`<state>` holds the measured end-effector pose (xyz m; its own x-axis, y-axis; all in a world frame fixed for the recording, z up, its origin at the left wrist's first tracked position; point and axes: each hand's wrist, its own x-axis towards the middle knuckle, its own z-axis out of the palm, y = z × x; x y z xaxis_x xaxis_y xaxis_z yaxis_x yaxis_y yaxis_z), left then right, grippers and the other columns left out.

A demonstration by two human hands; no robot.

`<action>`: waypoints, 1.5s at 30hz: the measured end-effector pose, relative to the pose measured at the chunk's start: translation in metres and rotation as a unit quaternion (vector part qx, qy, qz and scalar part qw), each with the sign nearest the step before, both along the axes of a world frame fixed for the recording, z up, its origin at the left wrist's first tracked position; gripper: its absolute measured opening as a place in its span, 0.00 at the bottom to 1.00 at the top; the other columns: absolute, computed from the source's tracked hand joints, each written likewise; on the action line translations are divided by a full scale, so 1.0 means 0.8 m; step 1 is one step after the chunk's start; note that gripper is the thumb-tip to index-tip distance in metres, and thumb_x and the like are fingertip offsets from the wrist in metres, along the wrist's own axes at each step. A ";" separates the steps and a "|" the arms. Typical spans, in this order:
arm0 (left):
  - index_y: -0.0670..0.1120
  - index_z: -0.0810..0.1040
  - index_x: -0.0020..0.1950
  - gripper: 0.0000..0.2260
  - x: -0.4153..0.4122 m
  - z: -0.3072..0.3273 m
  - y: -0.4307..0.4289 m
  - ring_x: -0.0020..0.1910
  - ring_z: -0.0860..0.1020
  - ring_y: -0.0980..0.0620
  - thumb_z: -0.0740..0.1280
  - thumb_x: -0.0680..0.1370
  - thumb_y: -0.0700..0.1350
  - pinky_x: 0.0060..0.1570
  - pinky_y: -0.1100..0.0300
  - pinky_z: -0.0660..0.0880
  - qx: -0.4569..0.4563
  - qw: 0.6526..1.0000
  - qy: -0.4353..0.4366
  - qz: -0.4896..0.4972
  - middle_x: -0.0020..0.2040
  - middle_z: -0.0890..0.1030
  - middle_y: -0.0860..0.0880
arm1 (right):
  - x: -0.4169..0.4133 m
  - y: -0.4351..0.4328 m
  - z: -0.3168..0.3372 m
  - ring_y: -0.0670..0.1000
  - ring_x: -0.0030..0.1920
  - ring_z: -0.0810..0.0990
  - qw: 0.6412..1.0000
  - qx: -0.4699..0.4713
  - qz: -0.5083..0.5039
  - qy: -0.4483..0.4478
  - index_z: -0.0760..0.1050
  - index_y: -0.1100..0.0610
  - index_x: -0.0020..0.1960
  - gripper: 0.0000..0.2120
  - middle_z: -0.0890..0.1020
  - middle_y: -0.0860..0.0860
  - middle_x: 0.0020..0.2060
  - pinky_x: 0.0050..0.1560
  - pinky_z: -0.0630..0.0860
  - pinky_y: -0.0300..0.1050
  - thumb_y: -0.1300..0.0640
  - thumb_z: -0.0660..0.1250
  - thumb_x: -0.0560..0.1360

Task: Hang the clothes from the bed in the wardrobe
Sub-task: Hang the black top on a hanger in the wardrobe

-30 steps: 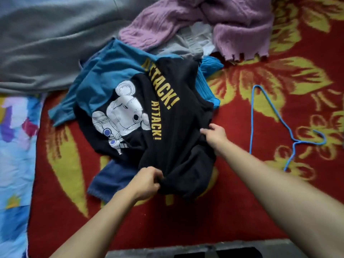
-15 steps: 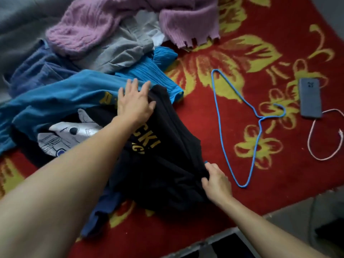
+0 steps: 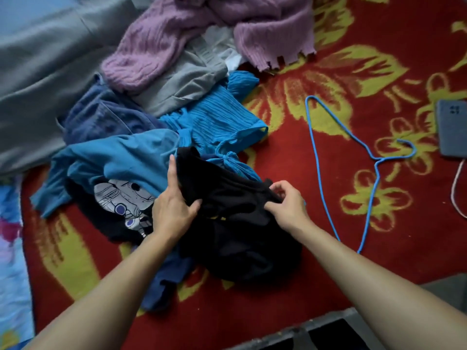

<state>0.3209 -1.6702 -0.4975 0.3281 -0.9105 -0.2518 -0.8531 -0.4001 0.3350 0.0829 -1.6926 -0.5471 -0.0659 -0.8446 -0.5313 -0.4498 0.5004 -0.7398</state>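
Observation:
A black T-shirt (image 3: 235,223) with a white robot print lies bunched on the red flowered bedspread (image 3: 252,311). My left hand (image 3: 174,208) grips a fold of it on the left, thumb pinching the cloth. On the right side, my right hand (image 3: 285,200) pinches its upper edge. A blue wire hanger (image 3: 318,157) lies flat on the bedspread to the right of the shirt, about a hand's width from my right hand. Behind the shirt sits a pile with a blue shirt (image 3: 118,155), a bright blue pleated top (image 3: 217,117), jeans (image 3: 106,117), a grey garment (image 3: 182,84) and a lilac knitted sweater (image 3: 177,39).
A grey blanket (image 3: 38,79) covers the far left. A phone in a grey case (image 3: 452,130) and a white cable (image 3: 457,188) lie at the right edge. A dark bed frame edge (image 3: 316,329) runs along the bottom.
My left hand came back from the shirt's far edge and now grips a fold near the middle. My right hand moved up to pinch the shirt's upper edge, bunching the cloth and hiding the yellow lettering.

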 end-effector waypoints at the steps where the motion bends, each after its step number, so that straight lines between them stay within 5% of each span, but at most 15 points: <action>1: 0.58 0.39 0.77 0.52 0.005 0.000 -0.004 0.48 0.80 0.36 0.76 0.68 0.47 0.48 0.48 0.76 0.015 1.000 0.004 -0.012 0.48 0.82 0.38 | -0.006 0.017 0.002 0.48 0.37 0.77 1.000 0.000 0.018 -0.001 0.73 0.54 0.50 0.19 0.80 0.46 0.37 0.41 0.71 0.34 0.69 0.70 0.64; 4: 0.62 0.50 0.76 0.47 0.017 0.001 -0.027 0.50 0.79 0.37 0.76 0.66 0.47 0.49 0.50 0.75 0.092 0.993 0.005 -0.072 0.49 0.81 0.39 | -0.029 0.072 -0.002 0.49 0.45 0.83 0.997 0.041 0.066 -0.031 0.72 0.51 0.62 0.27 0.84 0.48 0.44 0.52 0.78 0.46 0.68 0.69 0.65; 7: 0.53 0.66 0.59 0.30 0.021 0.004 -0.042 0.51 0.77 0.39 0.77 0.63 0.51 0.49 0.47 0.75 0.123 0.985 0.023 -0.115 0.49 0.79 0.44 | -0.045 0.108 -0.004 0.48 0.36 0.79 0.989 -0.019 0.138 0.045 0.76 0.46 0.49 0.15 0.80 0.45 0.34 0.41 0.77 0.50 0.61 0.73 0.67; 12: 0.48 0.69 0.41 0.30 0.014 0.023 -0.015 0.40 0.75 0.48 0.71 0.60 0.72 0.41 0.52 0.72 0.105 0.983 0.142 0.043 0.39 0.76 0.50 | -0.054 0.129 0.028 0.50 0.35 0.74 0.934 -0.205 0.239 0.167 0.70 0.51 0.42 0.14 0.72 0.46 0.39 0.30 0.65 0.42 0.66 0.68 0.63; 18: 0.45 0.73 0.37 0.14 0.031 0.055 0.064 0.43 0.78 0.43 0.73 0.68 0.52 0.39 0.56 0.69 0.144 0.987 0.019 0.061 0.36 0.77 0.47 | -0.064 0.134 0.084 0.48 0.46 0.76 0.900 -0.279 0.297 0.153 0.72 0.57 0.40 0.13 0.76 0.46 0.45 0.36 0.67 0.39 0.70 0.67 0.60; 22: 0.46 0.75 0.39 0.11 0.036 0.103 0.129 0.48 0.76 0.43 0.72 0.72 0.52 0.41 0.55 0.70 0.143 0.986 0.001 0.082 0.44 0.75 0.46 | -0.064 0.135 0.132 0.49 0.41 0.77 0.919 -0.271 0.280 0.062 0.67 0.51 0.38 0.15 0.78 0.45 0.43 0.38 0.72 0.45 0.70 0.63 0.61; 25: 0.46 0.74 0.37 0.11 0.037 0.145 0.177 0.54 0.73 0.42 0.72 0.73 0.50 0.49 0.52 0.72 0.041 0.995 -0.013 0.089 0.53 0.73 0.45 | -0.065 0.137 0.168 0.52 0.37 0.76 0.928 -0.245 0.280 0.017 0.66 0.48 0.37 0.14 0.76 0.45 0.36 0.37 0.73 0.52 0.66 0.60 0.63; 30: 0.39 0.74 0.34 0.10 0.016 0.249 0.244 0.59 0.75 0.43 0.71 0.72 0.36 0.57 0.54 0.69 -0.158 0.984 0.004 0.086 0.57 0.80 0.41 | -0.083 0.152 0.240 0.44 0.30 0.66 0.941 -0.220 0.255 -0.046 0.64 0.49 0.35 0.13 0.68 0.45 0.25 0.32 0.64 0.45 0.67 0.60 0.64; 33: 0.40 0.70 0.33 0.11 -0.007 0.324 0.281 0.46 0.77 0.50 0.68 0.73 0.42 0.45 0.62 0.68 -0.239 0.946 0.104 0.191 0.42 0.81 0.43 | -0.100 0.162 0.297 0.42 0.30 0.68 0.938 -0.216 0.256 -0.088 0.68 0.51 0.37 0.12 0.72 0.43 0.27 0.34 0.66 0.45 0.68 0.59 0.66; 35: 0.40 0.67 0.32 0.14 -0.025 0.379 0.303 0.31 0.68 0.56 0.64 0.70 0.48 0.32 0.61 0.62 -0.295 0.922 0.119 0.220 0.29 0.69 0.47 | -0.106 0.165 0.350 0.42 0.31 0.69 0.927 -0.222 0.268 -0.137 0.71 0.55 0.37 0.08 0.73 0.43 0.27 0.34 0.67 0.46 0.66 0.57 0.66; 42: 0.46 0.64 0.32 0.15 -0.071 0.554 0.380 0.29 0.62 0.53 0.63 0.74 0.51 0.31 0.54 0.60 -0.425 0.867 0.094 0.245 0.29 0.64 0.46 | -0.108 0.187 0.570 0.42 0.29 0.67 0.868 -0.278 0.329 -0.246 0.71 0.62 0.32 0.14 0.70 0.47 0.26 0.31 0.63 0.41 0.55 0.66 0.71; 45: 0.47 0.62 0.31 0.19 -0.080 0.611 0.408 0.23 0.57 0.59 0.65 0.78 0.45 0.28 0.57 0.56 -0.452 0.855 0.087 0.239 0.28 0.59 0.50 | -0.113 0.200 0.648 0.52 0.37 0.76 0.846 -0.270 0.360 -0.285 0.79 0.68 0.45 0.14 0.79 0.55 0.36 0.40 0.70 0.45 0.56 0.71 0.73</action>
<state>0.2568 -1.3436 -0.0084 0.7467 -0.5305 0.4014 -0.5701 -0.1994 0.7970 -0.0074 -1.5322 -0.0285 0.7066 -0.6863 0.1727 0.0120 -0.2323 -0.9726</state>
